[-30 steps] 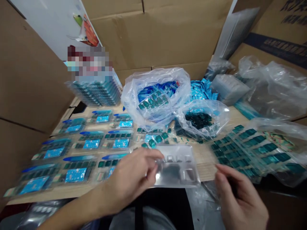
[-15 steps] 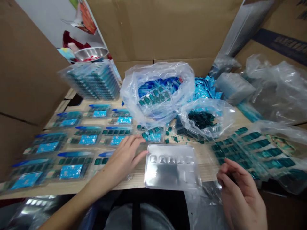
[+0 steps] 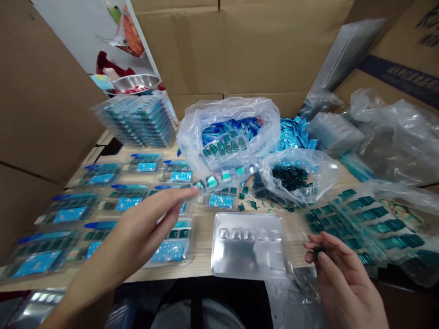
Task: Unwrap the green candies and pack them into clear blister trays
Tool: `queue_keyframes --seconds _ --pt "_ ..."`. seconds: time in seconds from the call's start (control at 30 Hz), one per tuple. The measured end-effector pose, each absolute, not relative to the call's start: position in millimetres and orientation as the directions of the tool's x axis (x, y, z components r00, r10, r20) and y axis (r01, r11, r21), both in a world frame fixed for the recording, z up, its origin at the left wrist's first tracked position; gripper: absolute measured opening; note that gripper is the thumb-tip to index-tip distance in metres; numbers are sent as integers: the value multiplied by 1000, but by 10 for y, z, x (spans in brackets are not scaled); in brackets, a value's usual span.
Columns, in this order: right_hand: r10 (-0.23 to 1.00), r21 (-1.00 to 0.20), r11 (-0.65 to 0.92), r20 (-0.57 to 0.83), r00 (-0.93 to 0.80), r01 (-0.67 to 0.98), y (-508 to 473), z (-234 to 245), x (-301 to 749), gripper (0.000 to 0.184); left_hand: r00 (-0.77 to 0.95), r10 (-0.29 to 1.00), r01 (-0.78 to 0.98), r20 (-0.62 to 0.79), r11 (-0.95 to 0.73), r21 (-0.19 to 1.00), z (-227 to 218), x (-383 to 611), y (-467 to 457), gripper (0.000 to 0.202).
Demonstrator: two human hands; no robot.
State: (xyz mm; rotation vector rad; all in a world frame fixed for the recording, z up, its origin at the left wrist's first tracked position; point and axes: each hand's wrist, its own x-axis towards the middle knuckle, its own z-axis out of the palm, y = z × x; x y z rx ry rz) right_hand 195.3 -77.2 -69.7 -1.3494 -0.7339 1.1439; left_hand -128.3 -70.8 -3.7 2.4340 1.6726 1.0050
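Head view: your left-hand fingers (image 3: 183, 195) are together, pinching the end of a narrow clear plastic strip of teal square pieces (image 3: 222, 176) that reaches out to the right. Your right-hand fingers (image 3: 324, 257) are closed on a small dark teal piece (image 3: 318, 250), mostly hidden by them. Between your hands, a shallow silver blister tray (image 3: 248, 246) lies on the pale wood tabletop (image 3: 202, 242), with its row of small wells apparently empty. Working with pieces from the strip seems to be the step in hand, and the loose far end calls for a steady pinch. Beyond lie a clear bag of blue packets (image 3: 229, 132), a clear bag of dark teal pieces (image 3: 291, 178), and rows of blue-carded packs (image 3: 125, 204).
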Motion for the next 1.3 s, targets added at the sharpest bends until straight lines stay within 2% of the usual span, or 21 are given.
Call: queue_keyframes --seconds 0.1,0.2,0.33,0.43,0.53,0.6,0.73,0.83,0.93,1.03,1.13,1.23,1.3 --pt "937 -982 -129 -167 306 -140 -756 -696 1914 32 120 776 861 620 -392 324 -24 -1146 -256 33" --pt "965 -994 -107 -108 239 -20 -787 -698 1896 29 123 873 906 473 -293 305 -345 -1077 391 43" --pt "980 -990 -95 -75 187 104 -836 -707 1968 26 159 909 903 386 -292 314 -797 -1167 862 30" --pt "975 -991 -129 -118 186 47 -813 -698 1997 28 162 908 902 386 -295 316 -921 -1293 858 35" --pt "985 -987 -137 -144 95 -79 -765 -627 1888 29 169 898 890 405 -316 328 -875 -1349 749 42" --pt "996 -990 -88 -89 4 -113 -746 -539 1745 27 187 882 868 432 -354 348 -788 -1303 622 38" --pt "986 -983 92 112 -125 -157 -749 -356 1460 35 259 831 772 492 -484 413 -527 -1033 127 25" --pt "962 -970 160 194 -190 -185 -781 -290 1361 43 380 768 560 515 -634 533 -316 -787 -328 22" --pt "940 -968 216 241 -239 -126 -823 -286 1342 53 447 745 478 495 -666 572 -195 -597 -617 18" --pt "933 -957 271 287 -218 -99 -854 -312 1351 53 434 751 460 497 -659 595 -178 -495 -708 12" --pt "939 -961 276 273 -211 -13 -872 -355 1415 42 445 761 455 471 -646 613 -209 -462 -729 5" --pt "944 -944 278 234 -233 176 -851 -424 1579 27 486 770 469 414 -629 620 -292 -484 -754 9" --pt "955 -907 284 239 -175 311 -797 -483 1723 23 481 786 503 388 -610 612 -383 -525 -765 16"
